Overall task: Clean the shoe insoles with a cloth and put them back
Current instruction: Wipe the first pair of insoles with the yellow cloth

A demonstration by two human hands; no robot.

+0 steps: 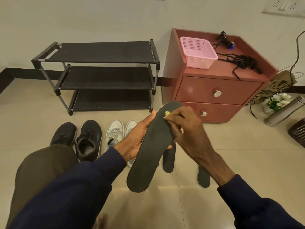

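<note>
Pressing a small yellow cloth (pixel 167 114) against the far, toe end of a dark grey insole (pixel 151 154), the right hand (pixel 184 128) has its fingers bunched round the cloth, so only a scrap of yellow shows. The left hand (pixel 137 139) grips the same insole along its left edge, thumb up the side and fingertips wrapped under to the right edge, holding it in the air above the tiled floor (pixel 247 162). The right forearm and the held insole hide parts of two more dark insoles lying on the floor, one (pixel 168 161) just under the hands and another (pixel 204 178) nearer the right sleeve. To the left stand a pair of black shoes (pixel 88 139) and a pair of white shoes (pixel 114 133), the right-hand white one largely covered by the left hand. Behind them are a black shoe rack (pixel 105 75) and a reddish cabinet (pixel 217 90) bearing a pink basket (pixel 198 52) and a black cord (pixel 241 61). The held insole is flat, matte and plain, with a thin pale rim along its edge.
</note>
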